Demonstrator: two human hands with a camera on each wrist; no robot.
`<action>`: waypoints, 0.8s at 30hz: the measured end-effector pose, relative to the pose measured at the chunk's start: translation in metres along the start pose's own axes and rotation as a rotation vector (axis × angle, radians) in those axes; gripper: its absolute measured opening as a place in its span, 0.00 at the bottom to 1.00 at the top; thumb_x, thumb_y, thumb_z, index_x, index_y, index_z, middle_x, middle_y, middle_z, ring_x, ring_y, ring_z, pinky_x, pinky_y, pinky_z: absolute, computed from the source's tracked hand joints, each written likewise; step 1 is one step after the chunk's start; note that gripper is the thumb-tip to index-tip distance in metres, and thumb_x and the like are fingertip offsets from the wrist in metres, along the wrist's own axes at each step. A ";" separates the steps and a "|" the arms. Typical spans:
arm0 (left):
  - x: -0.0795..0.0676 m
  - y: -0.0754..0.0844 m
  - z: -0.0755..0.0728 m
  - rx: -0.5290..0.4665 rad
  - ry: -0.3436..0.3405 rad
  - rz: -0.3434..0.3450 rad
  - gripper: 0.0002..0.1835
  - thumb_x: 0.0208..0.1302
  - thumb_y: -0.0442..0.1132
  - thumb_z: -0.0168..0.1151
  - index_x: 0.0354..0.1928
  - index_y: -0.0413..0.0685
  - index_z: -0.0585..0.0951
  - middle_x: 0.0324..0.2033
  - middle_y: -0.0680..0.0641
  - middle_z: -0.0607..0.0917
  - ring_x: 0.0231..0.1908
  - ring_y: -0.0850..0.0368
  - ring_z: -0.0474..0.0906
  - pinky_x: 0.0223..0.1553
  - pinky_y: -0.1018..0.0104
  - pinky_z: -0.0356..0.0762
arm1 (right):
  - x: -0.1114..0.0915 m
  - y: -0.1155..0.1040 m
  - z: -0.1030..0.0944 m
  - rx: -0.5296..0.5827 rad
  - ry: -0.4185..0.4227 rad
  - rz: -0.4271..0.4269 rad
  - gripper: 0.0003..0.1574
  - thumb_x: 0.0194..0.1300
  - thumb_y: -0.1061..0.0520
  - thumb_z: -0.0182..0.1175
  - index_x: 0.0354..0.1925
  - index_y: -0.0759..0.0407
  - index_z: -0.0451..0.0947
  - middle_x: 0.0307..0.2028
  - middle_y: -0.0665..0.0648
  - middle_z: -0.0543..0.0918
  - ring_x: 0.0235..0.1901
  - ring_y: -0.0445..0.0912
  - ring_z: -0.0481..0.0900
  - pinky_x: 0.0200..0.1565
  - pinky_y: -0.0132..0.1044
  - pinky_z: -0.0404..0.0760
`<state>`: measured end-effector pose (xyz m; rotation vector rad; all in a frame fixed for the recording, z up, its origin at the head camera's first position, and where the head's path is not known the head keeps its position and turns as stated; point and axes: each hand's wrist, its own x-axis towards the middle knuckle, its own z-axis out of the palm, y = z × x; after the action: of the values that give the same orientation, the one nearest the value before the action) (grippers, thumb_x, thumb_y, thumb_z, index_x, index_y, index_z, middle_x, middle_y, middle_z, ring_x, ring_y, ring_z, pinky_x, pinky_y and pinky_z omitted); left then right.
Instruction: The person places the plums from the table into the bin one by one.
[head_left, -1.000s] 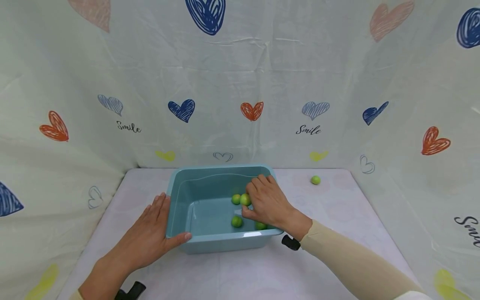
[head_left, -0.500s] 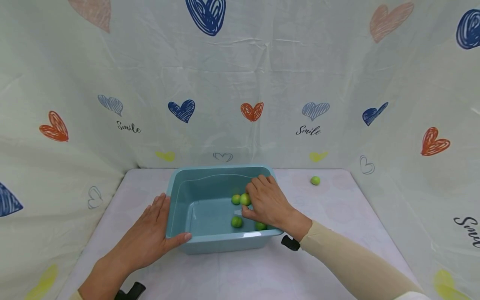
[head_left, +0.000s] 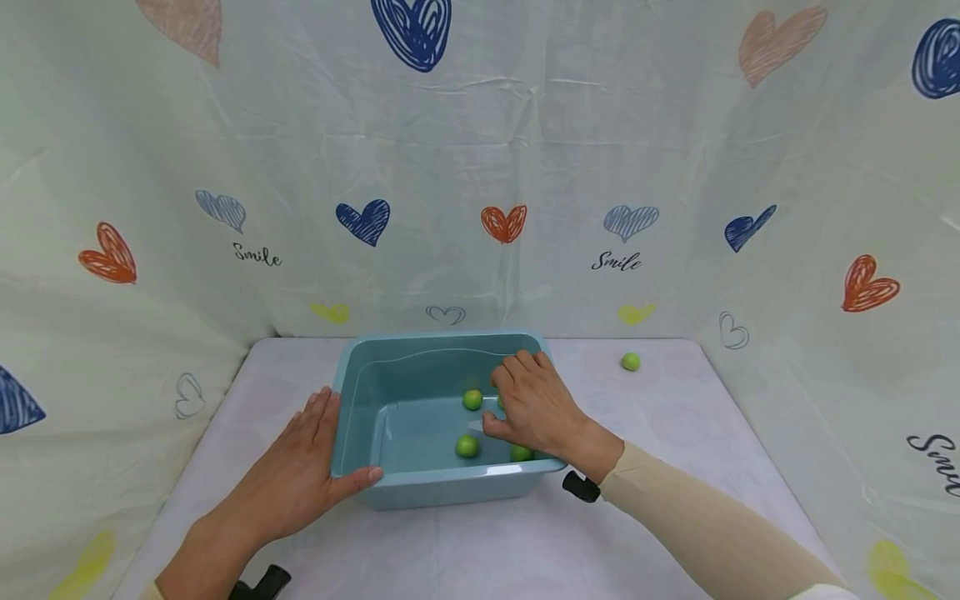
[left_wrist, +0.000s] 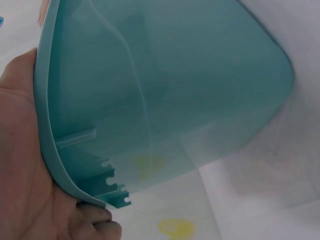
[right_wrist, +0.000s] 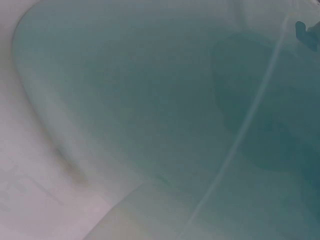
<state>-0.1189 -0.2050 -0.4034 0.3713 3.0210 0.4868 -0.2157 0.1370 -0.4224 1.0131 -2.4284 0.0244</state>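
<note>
A blue plastic basin (head_left: 438,477) stands on the table. My left hand (head_left: 288,475) rests against its left wall, fingers straight, with the thumb over the front rim; the left wrist view shows the palm (left_wrist: 20,170) along the rim. My right hand (head_left: 536,404) reaches into the basin's right side with bent fingers. A sliver of a lime (head_left: 501,402) shows between its thumb and forefinger; I cannot tell whether the hand holds it. Around this hand lie a back lime (head_left: 472,400), a front lime (head_left: 467,447) and a lime partly under the wrist (head_left: 521,452). In the right wrist view, the basin's wall (right_wrist: 150,100) hides the hand's work.
Another lime (head_left: 631,362) lies on the white tablecloth (head_left: 600,533) at the back right, outside the basin. Behind the table hangs a pale curtain (head_left: 450,150) printed with hearts.
The lime near the right thumb and forefinger has slipped mostly out of sight under the hand. The front lime has rolled slightly left and nearer. Both hands and the basin stay put.
</note>
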 end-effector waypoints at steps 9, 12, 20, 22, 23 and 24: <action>0.000 0.000 0.000 0.004 0.000 0.004 0.71 0.62 0.81 0.57 0.81 0.26 0.47 0.81 0.26 0.50 0.79 0.24 0.50 0.75 0.26 0.55 | 0.000 0.000 -0.001 -0.004 -0.004 0.000 0.21 0.62 0.39 0.63 0.35 0.55 0.76 0.30 0.51 0.75 0.33 0.48 0.68 0.39 0.40 0.65; 0.001 0.000 0.000 0.012 0.001 0.005 0.70 0.62 0.80 0.59 0.81 0.26 0.47 0.81 0.26 0.50 0.79 0.24 0.50 0.75 0.26 0.55 | 0.000 0.000 -0.001 -0.002 -0.007 0.001 0.21 0.63 0.39 0.63 0.35 0.55 0.76 0.30 0.51 0.75 0.33 0.48 0.67 0.39 0.40 0.65; 0.001 -0.001 -0.001 0.032 -0.003 0.006 0.71 0.61 0.83 0.55 0.81 0.26 0.48 0.81 0.26 0.50 0.80 0.25 0.49 0.75 0.26 0.54 | 0.001 0.000 -0.001 0.003 0.023 0.004 0.21 0.63 0.39 0.65 0.35 0.55 0.77 0.30 0.51 0.76 0.33 0.48 0.68 0.38 0.40 0.65; 0.001 -0.001 -0.001 0.032 -0.004 0.007 0.71 0.61 0.83 0.54 0.81 0.26 0.48 0.81 0.26 0.50 0.80 0.25 0.49 0.75 0.26 0.54 | 0.001 0.000 0.000 0.010 0.036 0.008 0.21 0.61 0.40 0.67 0.35 0.55 0.77 0.31 0.52 0.77 0.33 0.48 0.68 0.38 0.40 0.65; 0.001 -0.001 -0.001 0.032 -0.004 0.006 0.71 0.61 0.83 0.54 0.81 0.26 0.48 0.81 0.26 0.50 0.80 0.25 0.49 0.75 0.26 0.54 | 0.000 0.000 -0.001 0.010 0.042 0.007 0.21 0.61 0.40 0.67 0.35 0.55 0.77 0.31 0.52 0.78 0.34 0.48 0.69 0.38 0.40 0.66; 0.001 -0.001 -0.001 0.030 -0.004 0.006 0.71 0.62 0.82 0.55 0.81 0.26 0.48 0.81 0.26 0.50 0.80 0.25 0.49 0.75 0.26 0.54 | 0.000 0.000 -0.001 0.011 0.048 0.007 0.21 0.61 0.40 0.67 0.36 0.55 0.77 0.32 0.52 0.78 0.34 0.48 0.69 0.38 0.40 0.66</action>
<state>-0.1199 -0.2059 -0.4026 0.3824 3.0272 0.4414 -0.2155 0.1374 -0.4213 0.9969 -2.3909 0.0639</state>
